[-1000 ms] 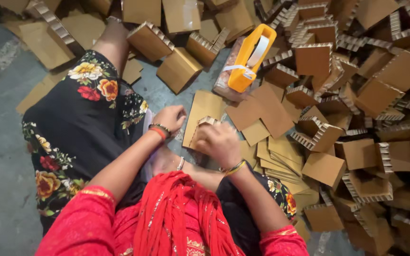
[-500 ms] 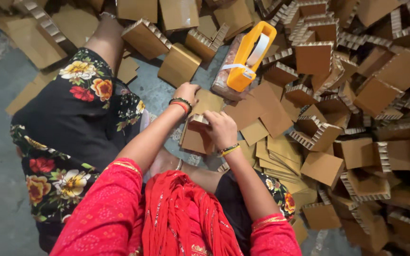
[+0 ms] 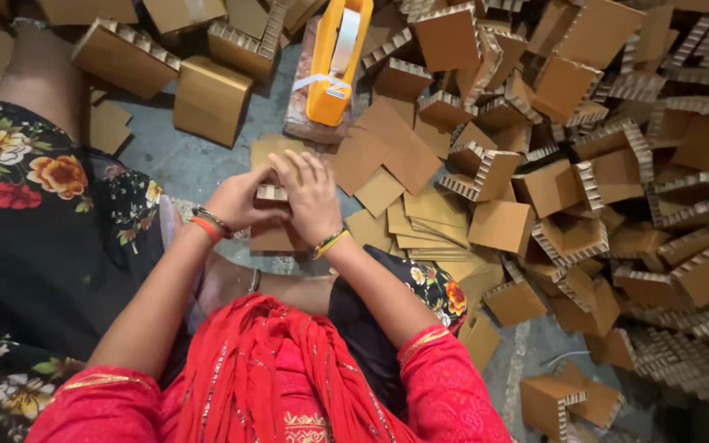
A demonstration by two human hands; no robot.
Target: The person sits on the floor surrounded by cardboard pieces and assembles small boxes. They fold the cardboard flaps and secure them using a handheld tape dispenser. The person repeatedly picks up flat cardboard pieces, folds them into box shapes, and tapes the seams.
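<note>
Left hand [image 3: 238, 201] and right hand [image 3: 312, 197] both clamp a small cardboard box [image 3: 272, 220] over the lap, fingers [image 3: 301, 168] pressed flat on its top edge. Step looks like folding/pressing the box shut; next likely needs sealing. Orange tape dispenser [image 3: 334, 61] just beyond. Grey floor [image 3: 174, 160]; piled folded boxes [image 3: 601, 197] fill the right.

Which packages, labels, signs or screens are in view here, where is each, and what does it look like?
Small cardboard box: between left hand and right hand, brown.
Finished boxes: heaped at right, brown, corrugated edges.
Flat cardboard sheets: stacked right of the hands.
No labels, signs or screens visible.
</note>
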